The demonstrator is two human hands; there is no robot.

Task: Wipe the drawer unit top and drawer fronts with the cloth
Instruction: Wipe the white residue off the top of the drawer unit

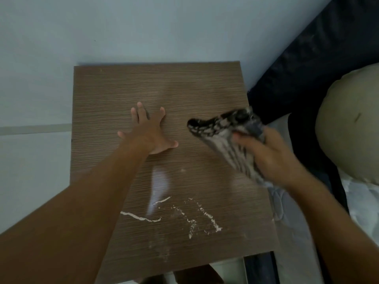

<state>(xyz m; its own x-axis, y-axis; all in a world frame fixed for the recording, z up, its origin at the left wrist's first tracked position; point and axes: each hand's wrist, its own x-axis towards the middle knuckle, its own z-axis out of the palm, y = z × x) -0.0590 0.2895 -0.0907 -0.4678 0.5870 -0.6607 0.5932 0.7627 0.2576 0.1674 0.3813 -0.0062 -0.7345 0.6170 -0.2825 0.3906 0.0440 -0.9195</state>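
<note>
A pale blue wall (pixel 51 48) fills the left side and the far end of the room, with a lighter horizontal strip (pixel 34 129) running along it low down. Against that wall stands the drawer unit (pixel 127 85), seen from above: only its brown wood-grain surface shows, and the drawer fronts are out of sight from here.

The person's left hand (pixel 150 133) lies flat on that surface, a little left of its middle, palm down. Its fingers (pixel 141 111) are spread wide, thumb out to the right, little finger out to the left, and it holds nothing. The bare forearm reaches in from the lower left corner.

Nearer the front edge, whitish streaks and crumbly marks (pixel 196 218) lie across the wood, with a pale sheen of reflected light just above them.

To the right, the right hand (pixel 270 158) sits over the unit's right edge, its fingers closed around the cloth (pixel 219 130). The cloth is dark with pale mottling and stripes; it is bunched in the grip, and its free end points left over the surface, just right of the left hand's thumb. It is blurred, and I cannot tell whether that end touches the wood or hangs above it.

Beyond the unit's right edge is a bed: dark fabric (pixel 307 58) along the wall, a beige pillow (pixel 348 124), and white quilted bedding (pixel 287 212) below.
</note>
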